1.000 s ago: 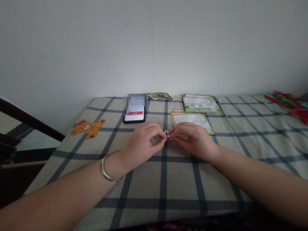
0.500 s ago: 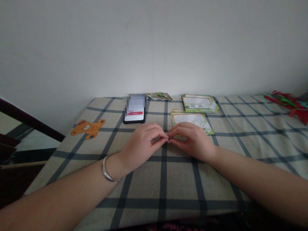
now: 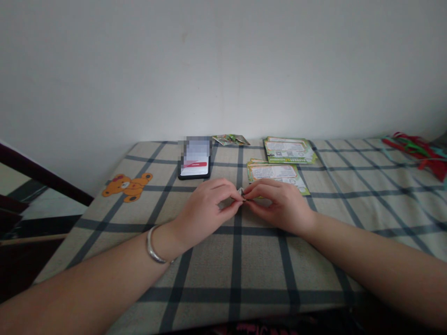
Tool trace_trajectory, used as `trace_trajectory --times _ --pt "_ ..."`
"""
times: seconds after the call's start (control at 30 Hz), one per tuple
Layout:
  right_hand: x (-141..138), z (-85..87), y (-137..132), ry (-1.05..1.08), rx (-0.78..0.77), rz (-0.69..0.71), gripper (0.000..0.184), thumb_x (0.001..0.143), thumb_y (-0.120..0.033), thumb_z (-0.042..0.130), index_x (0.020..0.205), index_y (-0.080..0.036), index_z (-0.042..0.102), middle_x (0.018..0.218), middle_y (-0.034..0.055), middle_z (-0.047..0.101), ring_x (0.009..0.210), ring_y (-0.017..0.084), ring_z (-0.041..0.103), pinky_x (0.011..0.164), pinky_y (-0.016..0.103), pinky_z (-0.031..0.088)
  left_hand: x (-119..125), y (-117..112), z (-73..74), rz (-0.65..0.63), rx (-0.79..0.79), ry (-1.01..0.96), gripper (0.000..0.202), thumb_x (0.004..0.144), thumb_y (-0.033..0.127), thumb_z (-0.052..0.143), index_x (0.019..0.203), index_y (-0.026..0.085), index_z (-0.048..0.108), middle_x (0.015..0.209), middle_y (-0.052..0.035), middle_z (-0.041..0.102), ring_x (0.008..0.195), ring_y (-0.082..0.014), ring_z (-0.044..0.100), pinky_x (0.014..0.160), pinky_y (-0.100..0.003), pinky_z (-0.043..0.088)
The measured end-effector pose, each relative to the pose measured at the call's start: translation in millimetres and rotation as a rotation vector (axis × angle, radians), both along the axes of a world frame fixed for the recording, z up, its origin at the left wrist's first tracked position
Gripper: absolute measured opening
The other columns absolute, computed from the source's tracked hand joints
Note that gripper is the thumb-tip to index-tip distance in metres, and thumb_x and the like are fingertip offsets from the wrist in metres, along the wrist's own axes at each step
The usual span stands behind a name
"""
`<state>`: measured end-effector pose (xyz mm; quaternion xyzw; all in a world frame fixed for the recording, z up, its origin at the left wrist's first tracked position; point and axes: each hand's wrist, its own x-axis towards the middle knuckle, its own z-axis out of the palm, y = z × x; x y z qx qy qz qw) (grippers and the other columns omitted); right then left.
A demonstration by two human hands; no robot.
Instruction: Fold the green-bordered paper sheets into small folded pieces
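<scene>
Whitish, a tiny piece (image 3: 240,191) is peeking out right between your left hand (image 3: 206,204) and your right hand (image 3: 283,201)! You're pinching it from both sides, thumbs and fingers closing in tight, neither hand sitting nearer. Your grip is hiding its long axis, so I can't tell which way that's running. Just beyond, printed cards (image 3: 274,172) are lying on the checked cloth (image 3: 209,274).

Left hand (image 3: 209,201): we pinch a small piece (image 3: 240,191)
Right hand (image 3: 281,200): pinches it too
Phone (image 3: 195,160): beyond our left
Cards (image 3: 274,171): beyond our right
</scene>
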<state>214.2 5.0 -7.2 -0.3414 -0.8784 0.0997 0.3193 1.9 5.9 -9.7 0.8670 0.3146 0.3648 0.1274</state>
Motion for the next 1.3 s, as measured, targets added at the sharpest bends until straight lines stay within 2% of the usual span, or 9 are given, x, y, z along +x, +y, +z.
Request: trace_trajectory --times 0.27,0.47,0.63,0.83,1.0,1.13,1.3 --pt "-1.5 -0.6 -1.6 0.059 0.000 -0.029 0.009 0.079 -0.016 0.063 0.087 -0.021 0.061 0.102 0.0004 0.069 0.090 0.014 0.066 0.079 0.028 0.052 0.1 -0.9 2.1 0.030 -0.053 -0.022 0.010 0.083 0.008 0.058 0.086 0.017 0.059 0.091 -0.0011 0.058 0.089 -0.0130 0.056 0.082 -0.027 0.045" --pt "-1.0 4.5 -5.0 0.025 -0.012 -0.033 0.005 0.082 -0.024 0.062 0.085 -0.021 0.064 0.105 0.0018 0.068 0.089 0.015 0.066 0.080 0.030 0.053 0.0 -3.0 3.9 0.039 -0.076 0.012 0.002 0.085 0.016 0.060 0.086 0.018 0.060 0.094 -0.0019 0.059 0.093 -0.0145 0.056 0.086 -0.030 0.045" --pt "0.0 2.4 -2.8 0.065 -0.031 -0.070 0.006 0.080 -0.020 0.062 0.086 -0.021 0.064 0.104 0.0016 0.069 0.090 0.016 0.067 0.083 0.032 0.053 0.2 -1.7 2.9 0.057 -0.102 -0.035 0.008 0.083 0.010 0.058 0.084 0.017 0.057 0.089 -0.0009 0.058 0.088 -0.0135 0.056 0.081 -0.028 0.046" --pt "1.2 -4.4 2.7 0.181 -0.142 -0.068 0.015 0.076 -0.010 0.058 0.086 -0.021 0.060 0.100 0.0022 0.068 0.091 0.016 0.067 0.081 0.031 0.054 -0.9 3.8 -4.0 0.112 -0.171 -0.098 0.013 0.080 0.007 0.053 0.087 0.018 0.055 0.089 -0.0007 0.058 0.085 -0.0136 0.056 0.077 -0.029 0.047" --pt "2.4 -8.9 7.0 0.312 -0.291 -0.053 0.014 0.077 -0.010 0.054 0.087 -0.020 0.056 0.102 0.0047 0.067 0.090 0.016 0.067 0.076 0.030 0.056 -1.5 7.4 -9.5 0.099 -0.281 -0.181 0.015 0.082 0.009 0.051 0.093 0.018 0.055 0.088 0.0001 0.058 0.081 -0.0117 0.057 0.075 -0.027 0.049" --pt "4.4 -8.1 11.1 0.344 -0.254 -0.011 0.015 0.078 -0.008 0.050 0.082 -0.020 0.057 0.101 0.0054 0.068 0.095 0.016 0.065 0.077 0.031 0.055 -1.3 8.2 -9.3 0.084 -0.366 -0.253 0.013 0.083 0.011 0.049 0.092 0.018 0.054 0.090 -0.0007 0.060 0.084 -0.0127 0.060 0.075 -0.028 0.051" --pt "5.9 -4.8 10.8 0.200 -0.114 -0.063 0.023 0.076 -0.006 0.051 0.082 -0.021 0.067 0.105 0.0044 0.069 0.101 0.017 0.064 0.090 0.035 0.051 -1.0 7.0 -7.2 0.046 -0.402 -0.287 0.008 0.083 0.014 0.050 0.089 0.018 0.054 0.092 -0.0013 0.061 0.087 -0.0133 0.061 0.079 -0.030 0.052"
